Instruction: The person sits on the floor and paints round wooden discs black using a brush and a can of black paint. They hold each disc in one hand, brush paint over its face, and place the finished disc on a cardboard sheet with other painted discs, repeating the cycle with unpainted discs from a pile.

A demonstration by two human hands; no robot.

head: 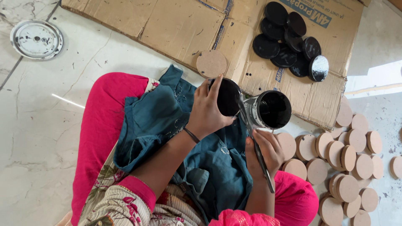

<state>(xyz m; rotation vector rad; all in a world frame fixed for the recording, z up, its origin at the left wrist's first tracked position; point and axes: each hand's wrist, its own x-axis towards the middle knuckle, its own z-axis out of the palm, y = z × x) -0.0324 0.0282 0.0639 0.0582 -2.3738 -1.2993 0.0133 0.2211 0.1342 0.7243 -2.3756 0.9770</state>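
My left hand (207, 109) grips a round disc (228, 97) coated in wet black paint, held upright over my lap. My right hand (264, 150) holds a thin paintbrush (256, 147) whose tip reaches up against the disc's edge. Just right of the disc stands an open metal can of black paint (270, 109). One bare brown disc (211, 63) lies on the flattened cardboard (176, 25) beyond my hands.
Several black-painted discs (291, 39) lie in a cluster on the cardboard at the top right. Many unpainted brown discs (343, 163) are heaped on the floor to the right. A round metal can lid (36, 39) sits on the marble floor, top left.
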